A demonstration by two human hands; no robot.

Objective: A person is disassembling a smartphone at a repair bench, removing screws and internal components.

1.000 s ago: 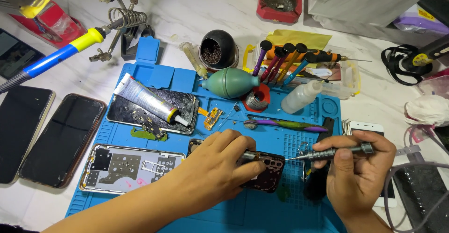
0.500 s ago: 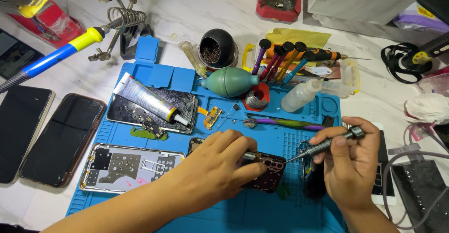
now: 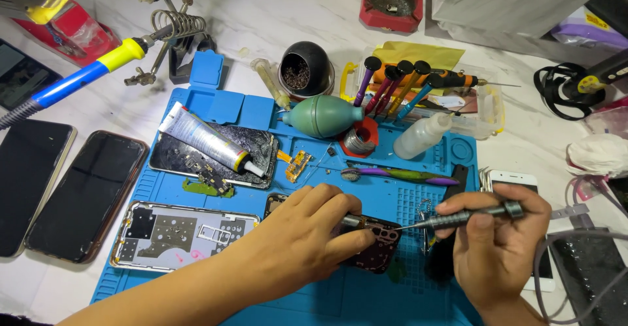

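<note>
My left hand (image 3: 307, 241) lies over a dark phone circuit board (image 3: 378, 251) on the blue work mat (image 3: 366, 300) and pins it down with the fingers. My right hand (image 3: 498, 247) grips a slim metal screwdriver (image 3: 464, 218). Its thin tip points left and meets the board's upper right edge. Most of the board is hidden under my left hand.
On the mat lie a silver phone frame (image 3: 183, 234), a cracked back cover (image 3: 216, 156) with a glue tube (image 3: 206, 137), a green air blower (image 3: 325, 116), a squeeze bottle (image 3: 422, 136) and tweezers (image 3: 399, 173). Two dark phones (image 3: 85, 195) lie left; a soldering iron (image 3: 85, 77) rests behind.
My right hand has turned the screwdriver, raising then lowering its handle, and its tip has moved left onto the board. My left hand has stayed on the board.
</note>
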